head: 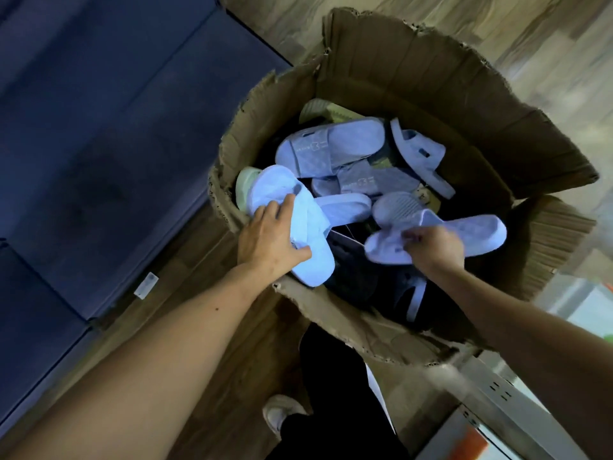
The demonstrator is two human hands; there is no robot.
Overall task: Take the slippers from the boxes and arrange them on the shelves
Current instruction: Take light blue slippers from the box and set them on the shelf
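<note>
An open cardboard box (414,81) stands on the floor, full of pale blue slippers. My left hand (268,240) grips one slipper (298,224) at the box's near left rim, fingers over its strap and thumb under its side. My right hand (434,249) pinches another slipper (464,232) at the near right, lifted above the pile. Several more pale slippers (335,144) lie deeper in the box, with dark ones (358,273) underneath. A pale green slipper (243,185) peeks out at the left rim.
A dark blue mat or sofa surface (99,127) fills the left side. Wood-pattern floor (547,34) surrounds the box. A light metal shelf edge (497,393) shows at the bottom right. My dark trouser legs and a white shoe (282,413) stand below the box.
</note>
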